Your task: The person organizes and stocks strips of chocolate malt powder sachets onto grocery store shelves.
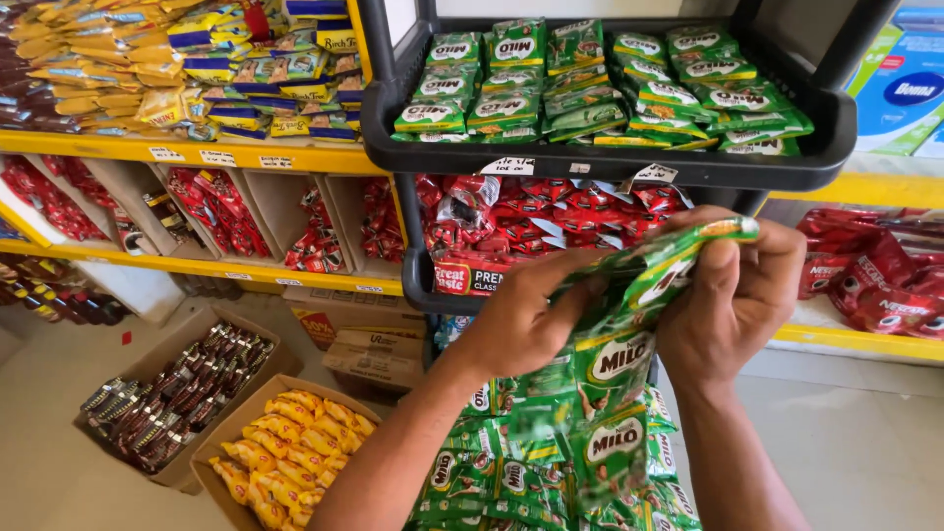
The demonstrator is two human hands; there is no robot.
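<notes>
Both hands hold a long strip of green sachets [610, 364] in front of a black plastic rack. The strip hangs mostly vertical: its long axis runs from the top end, near the upper right, down and a little to the left, where it joins a loose bunch of the same green sachets [511, 472] at the bottom of the view. The top sachet is bent over and points up to the right.

The right hand [733, 285] grasps the top sachet, with its fingers [723, 258] curled over the upper edge and clenched on it. The left hand [521, 320] comes from the lower left and pinches the strip just beside the right hand, with its fingers closed on the foil at the left edge.

Above the hands, the upper tray of the rack [590, 162] carries green sachets [600, 84] lying flat in rows. The tray below holds red sachets [551, 221]. To the left there are yellow shelves [197, 152] with yellow and red packets. On the floor at lower left stand two open cardboard boxes, one with dark sachets [172, 393] and one with yellow packets [290, 442].
</notes>
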